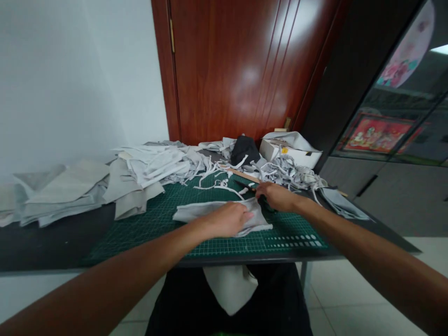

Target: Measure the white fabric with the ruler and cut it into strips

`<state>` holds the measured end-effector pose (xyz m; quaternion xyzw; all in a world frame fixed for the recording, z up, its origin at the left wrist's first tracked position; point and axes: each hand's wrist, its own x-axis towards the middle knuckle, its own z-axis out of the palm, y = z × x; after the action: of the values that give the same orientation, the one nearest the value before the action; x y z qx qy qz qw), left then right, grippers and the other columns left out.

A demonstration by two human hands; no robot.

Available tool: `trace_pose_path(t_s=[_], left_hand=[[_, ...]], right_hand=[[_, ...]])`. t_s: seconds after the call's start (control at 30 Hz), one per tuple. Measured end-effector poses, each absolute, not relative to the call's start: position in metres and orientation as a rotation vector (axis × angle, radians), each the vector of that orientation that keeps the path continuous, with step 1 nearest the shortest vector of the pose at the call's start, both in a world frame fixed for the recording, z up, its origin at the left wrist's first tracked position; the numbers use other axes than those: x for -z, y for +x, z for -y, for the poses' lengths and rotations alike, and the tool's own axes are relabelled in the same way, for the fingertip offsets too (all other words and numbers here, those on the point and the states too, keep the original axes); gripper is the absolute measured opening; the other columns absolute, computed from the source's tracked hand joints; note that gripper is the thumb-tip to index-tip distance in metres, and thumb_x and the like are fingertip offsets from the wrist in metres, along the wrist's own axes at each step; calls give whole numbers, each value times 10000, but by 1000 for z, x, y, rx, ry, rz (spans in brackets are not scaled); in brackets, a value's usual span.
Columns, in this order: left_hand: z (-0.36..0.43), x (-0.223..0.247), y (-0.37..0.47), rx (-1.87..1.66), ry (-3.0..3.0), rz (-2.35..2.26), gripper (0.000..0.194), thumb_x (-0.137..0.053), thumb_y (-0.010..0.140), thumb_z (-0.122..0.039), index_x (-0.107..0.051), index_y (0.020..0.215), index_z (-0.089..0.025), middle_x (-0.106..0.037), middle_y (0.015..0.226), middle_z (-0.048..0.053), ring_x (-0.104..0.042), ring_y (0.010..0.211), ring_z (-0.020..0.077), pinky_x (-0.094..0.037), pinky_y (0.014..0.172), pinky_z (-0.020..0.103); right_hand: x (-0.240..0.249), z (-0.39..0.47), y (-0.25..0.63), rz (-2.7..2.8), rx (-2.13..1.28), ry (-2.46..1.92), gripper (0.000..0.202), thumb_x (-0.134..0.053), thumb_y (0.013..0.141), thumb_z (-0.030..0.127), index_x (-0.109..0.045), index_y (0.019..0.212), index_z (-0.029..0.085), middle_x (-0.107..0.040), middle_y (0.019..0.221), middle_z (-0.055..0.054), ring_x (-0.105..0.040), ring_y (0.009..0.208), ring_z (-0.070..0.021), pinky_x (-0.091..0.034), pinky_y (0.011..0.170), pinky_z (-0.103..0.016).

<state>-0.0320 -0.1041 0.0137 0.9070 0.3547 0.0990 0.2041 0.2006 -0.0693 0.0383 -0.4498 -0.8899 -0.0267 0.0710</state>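
Note:
A folded light grey cloth piece (196,212) lies on the green cutting mat (224,247) in front of me. My left hand (229,218) rests on its middle, fingers curled and closed against the fabric. My right hand (275,196), at the cloth's far right corner, is closed around dark scissors (245,185). Their blades point up and to the left, beyond the cloth's far edge. The handles are partly hidden by the hand. White fabric strips (224,184) lie on the mat just beyond the cloth.
Stacked cloth pieces (66,189) and a white cloth pile (157,163) are on the left. Tangled strips (287,170), a black bundle (244,149) and a white box (290,151) stand at the back right. A flat stick (245,175) lies behind the scissors.

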Motion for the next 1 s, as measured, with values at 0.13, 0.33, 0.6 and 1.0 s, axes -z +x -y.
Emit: trace_pose_path(t_s=[0.13, 0.33, 0.6, 1.0], left_hand=[[77, -22, -37, -169, 1972, -1038, 228, -482, 945, -143, -596, 1137, -183, -676, 853, 21, -707, 645, 187, -546, 615, 306], [71, 3, -46, -394, 2578, -1027, 134, -704, 872, -221, -662, 995, -189, -662, 954, 47, -662, 937, 254, -527, 855, 386], [82, 11, -62, -437, 2588, -987, 522, -829, 828, -449, -629, 1225, -174, -594, 1225, 104, -541, 1177, 317, -470, 1048, 508], [75, 10, -79, -215, 2762, -817, 1025, -733, 816, -747, -413, 1573, -135, -480, 1581, 195, -431, 1441, 410, -340, 1179, 591]], right_hand=[[-36, 87, 193, 2338, 2, -1363, 280, -516, 962, 39, -730, 1120, 125, -787, 1084, -129, -742, 976, -232, -537, 865, -303], [10, 136, 164, 2451, -273, -1235, 59, -649, 990, 123, -699, 995, 153, -746, 959, -85, -709, 838, -222, -512, 751, -319], [5, 130, 177, 2487, -459, -1129, 225, -743, 971, 264, -647, 1142, 155, -706, 1073, -115, -678, 1010, -272, -582, 855, -394], [12, 124, 181, 2554, -547, -1156, 814, -706, 989, 436, -294, 1646, 191, -376, 1681, -182, -346, 1578, -326, -412, 1264, -482]])
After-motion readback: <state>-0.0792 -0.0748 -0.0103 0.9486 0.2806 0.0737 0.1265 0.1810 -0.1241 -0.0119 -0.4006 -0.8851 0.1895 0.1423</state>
